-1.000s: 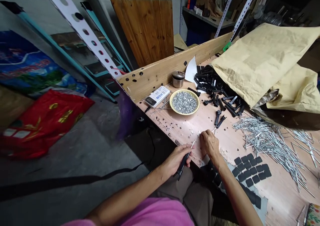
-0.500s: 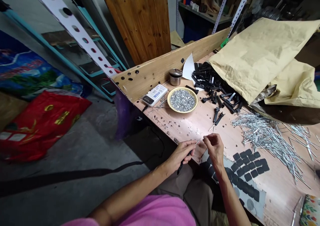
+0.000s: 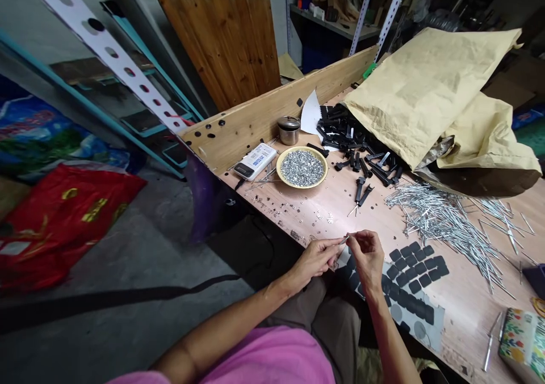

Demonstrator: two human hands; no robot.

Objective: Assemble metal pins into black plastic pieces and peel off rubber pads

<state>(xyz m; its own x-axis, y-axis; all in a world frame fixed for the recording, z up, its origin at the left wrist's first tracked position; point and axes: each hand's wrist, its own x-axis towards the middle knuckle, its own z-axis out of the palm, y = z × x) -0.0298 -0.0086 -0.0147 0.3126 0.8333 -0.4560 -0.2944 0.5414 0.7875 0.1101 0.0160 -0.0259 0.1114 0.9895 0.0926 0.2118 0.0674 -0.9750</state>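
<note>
Smooth pinkish tabletop; left hand grips a slim metal rod, right hand pinches its tip.

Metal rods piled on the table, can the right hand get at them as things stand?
Likely yes: the metal rods lie mostly uncovered beyond the right hand, with open tabletop between, though that hand is busy at the thin metal piece in the left hand.

I count two hands, my left hand and right hand, with one slim metal piece between them; one yellow bowl; one lidded metal pot; one red bag; loose metal rods, too many to number.
</note>
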